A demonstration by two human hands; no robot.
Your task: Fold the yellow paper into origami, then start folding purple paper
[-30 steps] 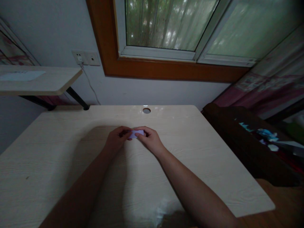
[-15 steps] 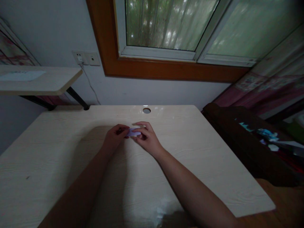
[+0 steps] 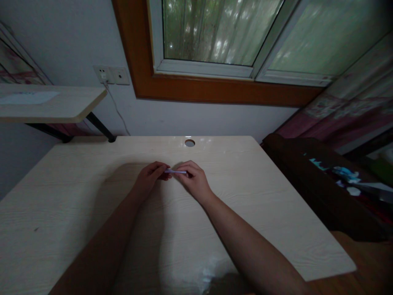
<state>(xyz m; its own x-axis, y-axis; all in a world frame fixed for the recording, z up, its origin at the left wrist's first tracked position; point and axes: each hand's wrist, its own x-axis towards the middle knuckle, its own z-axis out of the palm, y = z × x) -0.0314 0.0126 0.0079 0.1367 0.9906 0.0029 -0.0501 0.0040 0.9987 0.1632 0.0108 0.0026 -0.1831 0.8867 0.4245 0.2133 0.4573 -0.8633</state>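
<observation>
A small piece of folded pale purple paper point(image 3: 176, 171) is held between my two hands above the far middle of the desk point(image 3: 245, 180). It shows nearly edge-on, as a thin light strip. My left hand point(image 3: 150, 177) pinches its left end between thumb and fingers. At the other end, my right hand point(image 3: 195, 179) has its fingers and thumb closed on the strip. The fingers cover both ends, so the full shape of the paper is hidden.
A round cable hole point(image 3: 189, 143) lies behind my hands near the desk's back edge. A raised shelf point(image 3: 61, 110) on black legs stands at the left, with a white sheet point(image 3: 29, 97) on it. Dark furniture point(image 3: 310, 176) with several items sits to the right.
The paper has turned from showing its flat face to being seen nearly edge-on. My right hand's spread fingers have closed in on it. The left hand has barely moved.
</observation>
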